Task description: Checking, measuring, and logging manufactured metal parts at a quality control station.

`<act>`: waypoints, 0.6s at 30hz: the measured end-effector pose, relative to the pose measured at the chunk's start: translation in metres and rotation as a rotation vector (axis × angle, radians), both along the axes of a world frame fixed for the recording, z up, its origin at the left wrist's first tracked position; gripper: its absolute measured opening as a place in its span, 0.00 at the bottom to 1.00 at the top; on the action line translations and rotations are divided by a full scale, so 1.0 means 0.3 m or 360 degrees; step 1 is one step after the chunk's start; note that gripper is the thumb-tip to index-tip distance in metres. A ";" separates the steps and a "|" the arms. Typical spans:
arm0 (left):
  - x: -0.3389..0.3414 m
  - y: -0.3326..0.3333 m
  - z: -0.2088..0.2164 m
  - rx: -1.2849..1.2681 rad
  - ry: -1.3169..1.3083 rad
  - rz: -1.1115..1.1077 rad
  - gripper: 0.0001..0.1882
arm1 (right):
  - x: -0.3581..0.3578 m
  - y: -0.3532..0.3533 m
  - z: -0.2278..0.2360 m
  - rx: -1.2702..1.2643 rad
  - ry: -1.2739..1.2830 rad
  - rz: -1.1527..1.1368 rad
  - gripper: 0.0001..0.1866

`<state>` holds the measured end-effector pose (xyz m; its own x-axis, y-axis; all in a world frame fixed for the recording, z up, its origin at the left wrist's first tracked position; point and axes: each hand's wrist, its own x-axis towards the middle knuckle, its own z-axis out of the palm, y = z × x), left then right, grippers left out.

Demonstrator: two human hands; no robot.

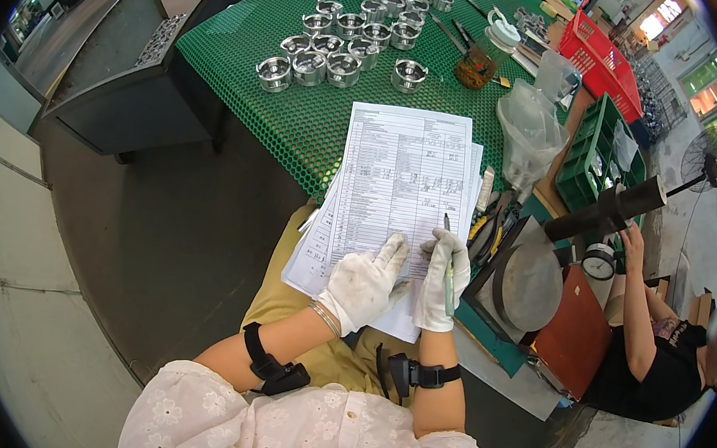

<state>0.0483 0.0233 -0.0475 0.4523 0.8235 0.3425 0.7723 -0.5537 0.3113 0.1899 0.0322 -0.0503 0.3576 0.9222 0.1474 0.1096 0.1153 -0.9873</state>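
A stack of printed forms (368,216) with handwritten entries lies on the near edge of the green mesh table top, partly over my lap. My left hand (363,284), in a white glove, rests on the lower part of the top sheet with its fingers stretched out. In my right hand (441,282), also gloved, is a green pen (450,290), gripped with its dark tip pointing up and away from me. The right hand is over the sheet's lower right edge. Beyond the papers, several silvery pistons (343,70) stand in loose rows.
Pliers (489,232), a metal stand with a round plate (527,286) and a dial gauge (599,261) are close on the right. Farther back are a jar (477,67), a clear plastic funnel-like container (530,137), a green crate (581,162) and a red basket (596,57). Another person (649,360) works at right.
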 end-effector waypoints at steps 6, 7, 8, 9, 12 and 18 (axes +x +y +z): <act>0.001 -0.002 0.006 -0.0026 0.0043 0.0009 0.29 | 0.003 0.002 -0.004 0.0018 -0.0025 0.0027 0.13; 0.001 -0.002 0.009 -0.0052 0.0070 0.0011 0.29 | 0.002 0.002 -0.004 0.0019 -0.0033 0.0025 0.12; 0.000 -0.001 0.008 -0.0051 0.0070 0.0012 0.29 | 0.000 0.002 -0.001 0.0020 -0.0034 0.0025 0.12; -0.001 -0.001 0.006 -0.0037 0.0050 0.0008 0.29 | -0.002 0.001 0.003 0.0020 -0.0030 0.0026 0.12; -0.001 0.000 0.006 -0.0023 0.0035 0.0001 0.29 | -0.003 0.001 0.000 0.0036 -0.0047 0.0022 0.12; 0.000 -0.002 -0.002 -0.0001 0.0057 0.0005 0.29 | -0.004 0.000 0.004 0.0020 -0.0063 0.0015 0.11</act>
